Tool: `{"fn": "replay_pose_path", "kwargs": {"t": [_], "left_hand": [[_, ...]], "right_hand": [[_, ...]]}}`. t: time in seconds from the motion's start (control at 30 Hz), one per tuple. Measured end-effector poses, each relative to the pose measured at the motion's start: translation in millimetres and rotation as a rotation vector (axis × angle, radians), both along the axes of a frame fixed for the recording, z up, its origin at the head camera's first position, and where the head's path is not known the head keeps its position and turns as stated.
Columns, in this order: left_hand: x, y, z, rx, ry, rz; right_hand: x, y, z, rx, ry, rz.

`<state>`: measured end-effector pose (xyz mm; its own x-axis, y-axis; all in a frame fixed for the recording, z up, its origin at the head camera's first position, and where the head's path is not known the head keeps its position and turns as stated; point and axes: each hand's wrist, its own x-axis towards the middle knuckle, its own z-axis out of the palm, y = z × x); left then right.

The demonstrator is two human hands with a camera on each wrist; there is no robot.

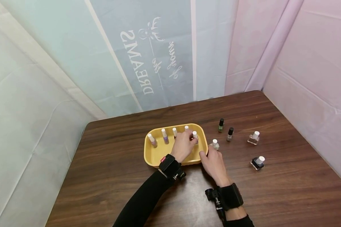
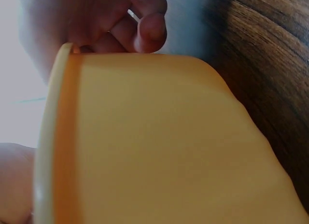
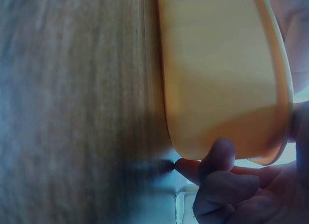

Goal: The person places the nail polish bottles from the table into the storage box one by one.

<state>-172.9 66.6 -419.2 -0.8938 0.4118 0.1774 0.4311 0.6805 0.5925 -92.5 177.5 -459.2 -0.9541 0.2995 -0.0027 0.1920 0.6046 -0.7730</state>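
Observation:
A yellow tray [image 1: 159,159] on the table holds several small nail polish bottles with white caps, including a purple one [image 1: 165,137]. My left hand [image 1: 183,145] reaches into the tray, thumb and fingers pinching a white-capped nail polish bottle [image 1: 195,136] near its right end. At that end my right hand [image 1: 214,164] grips the tray, thumb at the rim and curled fingers along the outer wall [image 3: 222,89]. Right beyond its fingers stands another white-capped bottle [image 1: 215,144], partly hidden by the hand.
To the right stand two slim black-capped bottles, one green [image 1: 221,125] and one greyish [image 1: 230,135]. Farther right are a brownish bottle [image 1: 253,138] and a dark bottle [image 1: 257,163], both white-capped. Fabric curtains [image 1: 164,56] hang behind the wooden table [image 1: 108,176].

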Motion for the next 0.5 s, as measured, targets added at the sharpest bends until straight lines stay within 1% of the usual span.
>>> {"fn": "replay_pose_path", "kwargs": {"t": [0.3,0.5], "left_hand": [[-1.6,4.9,-3.0,-0.05,0.001,0.005],[-3.1,8.2,-7.0,-0.111,0.03,-0.002]], "right_hand": [[-1.8,0.0,-1.3,0.008,0.024,-0.006],[-1.5,0.6,-2.7,0.006,0.03,-0.007]]}}
